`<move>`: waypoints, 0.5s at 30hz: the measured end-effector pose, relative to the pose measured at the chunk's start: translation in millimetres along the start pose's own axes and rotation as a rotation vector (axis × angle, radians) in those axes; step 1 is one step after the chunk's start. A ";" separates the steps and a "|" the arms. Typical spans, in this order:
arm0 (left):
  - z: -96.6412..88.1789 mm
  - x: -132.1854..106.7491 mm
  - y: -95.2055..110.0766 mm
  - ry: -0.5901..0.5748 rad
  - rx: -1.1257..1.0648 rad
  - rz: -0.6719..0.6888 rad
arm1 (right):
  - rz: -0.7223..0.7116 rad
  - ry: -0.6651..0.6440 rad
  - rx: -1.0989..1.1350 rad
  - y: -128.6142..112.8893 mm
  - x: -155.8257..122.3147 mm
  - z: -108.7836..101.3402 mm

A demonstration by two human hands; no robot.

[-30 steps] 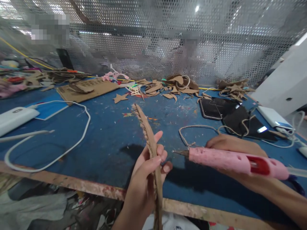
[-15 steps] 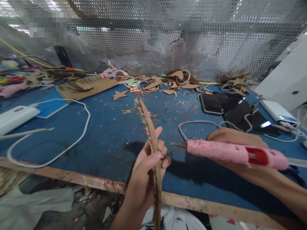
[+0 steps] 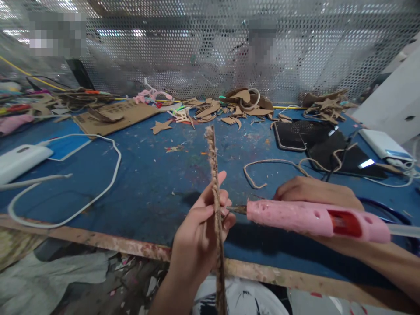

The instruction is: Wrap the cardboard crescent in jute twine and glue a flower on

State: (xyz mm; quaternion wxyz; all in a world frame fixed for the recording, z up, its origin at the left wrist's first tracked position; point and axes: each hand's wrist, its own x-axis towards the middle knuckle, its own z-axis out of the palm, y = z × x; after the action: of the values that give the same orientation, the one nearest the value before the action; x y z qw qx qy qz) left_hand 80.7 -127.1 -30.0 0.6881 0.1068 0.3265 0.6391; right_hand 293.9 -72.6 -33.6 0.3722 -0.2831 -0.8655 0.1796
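My left hand (image 3: 197, 236) grips a long brown cardboard piece (image 3: 215, 183) seen edge-on, standing almost upright above the near edge of the blue table (image 3: 147, 183). My right hand (image 3: 315, 194) is wrapped round a pink glue gun (image 3: 315, 216) that lies level and points left. Its metal nozzle (image 3: 236, 209) reaches the cardboard piece right beside my left fingers. A clear glue stick pokes out of the gun's rear at the right edge.
Cardboard scraps (image 3: 243, 109) and a star cutout (image 3: 160, 127) litter the far side of the table. A white cable (image 3: 98, 192) and white device (image 3: 19, 159) lie left. Phones (image 3: 292, 135), a power bank (image 3: 382, 146) and cord (image 3: 272, 164) sit right. Perforated mesh (image 3: 197, 52) walls the back.
The cardboard piece has turned more upright and edge-on. The glue gun has moved left until its nozzle meets the piece by my left fingers.
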 end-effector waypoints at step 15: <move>-3.8 5.6 -3.5 -0.016 -0.034 -0.121 | -0.069 -0.049 0.143 5.2 0.0 -0.2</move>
State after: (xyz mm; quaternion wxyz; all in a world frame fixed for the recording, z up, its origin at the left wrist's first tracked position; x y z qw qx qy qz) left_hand 81.1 -123.4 -36.6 0.7297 0.0802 0.3161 0.6010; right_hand 295.9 -68.5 -36.1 0.3762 -0.2213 -0.8686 0.2346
